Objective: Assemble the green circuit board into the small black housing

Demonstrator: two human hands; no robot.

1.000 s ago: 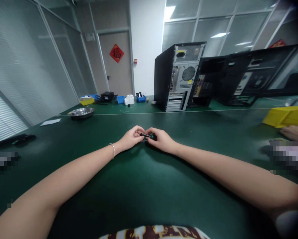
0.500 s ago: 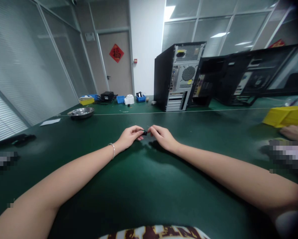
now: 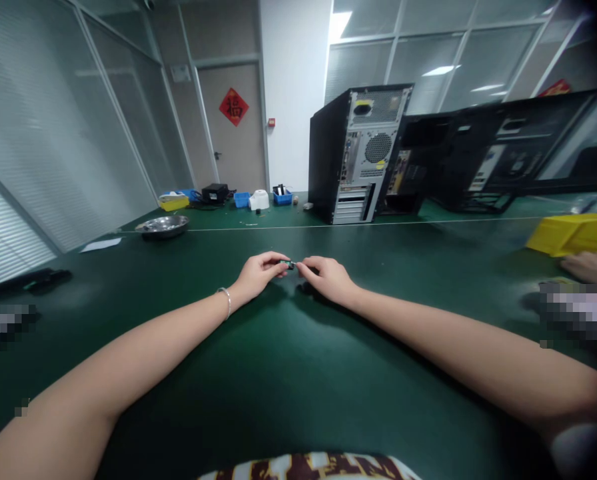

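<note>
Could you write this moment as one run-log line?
left hand: holding small dark part | right hand: beside its end, contact unclear | surface: green table | left, farther off: metal bowl

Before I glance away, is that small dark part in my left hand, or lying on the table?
In your left hand: the small dark part is pinched there, jutting toward your right hand.

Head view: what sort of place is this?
Probably an electronics workshop or assembly room in an office. The signs: a long green-topped table, a computer tower standing on it with its back showing, and blue parts bins farther left.
</note>
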